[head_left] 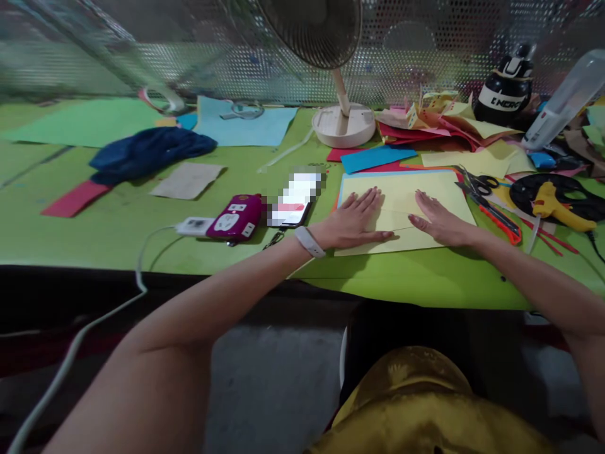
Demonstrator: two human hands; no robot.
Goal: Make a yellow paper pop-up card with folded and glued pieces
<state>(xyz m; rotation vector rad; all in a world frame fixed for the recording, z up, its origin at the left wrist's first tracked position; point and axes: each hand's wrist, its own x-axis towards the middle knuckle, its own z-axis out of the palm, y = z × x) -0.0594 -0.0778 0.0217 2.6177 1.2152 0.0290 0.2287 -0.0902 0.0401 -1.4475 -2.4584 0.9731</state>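
Head view: yellow paper [399,203] lies beneath the fingers [367,202] (left and right).

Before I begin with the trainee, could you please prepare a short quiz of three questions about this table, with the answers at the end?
1. On what do the left hand and the right hand lie?
2. True or false: a white band is worn on the right wrist.
3. Which of these is nearest to the right hand?
a) the fan
b) the orange-and-black cutter
c) the dark blue cloth

Key:
1. On pale yellow paper.
2. False; the white band is on the left wrist.
3. b
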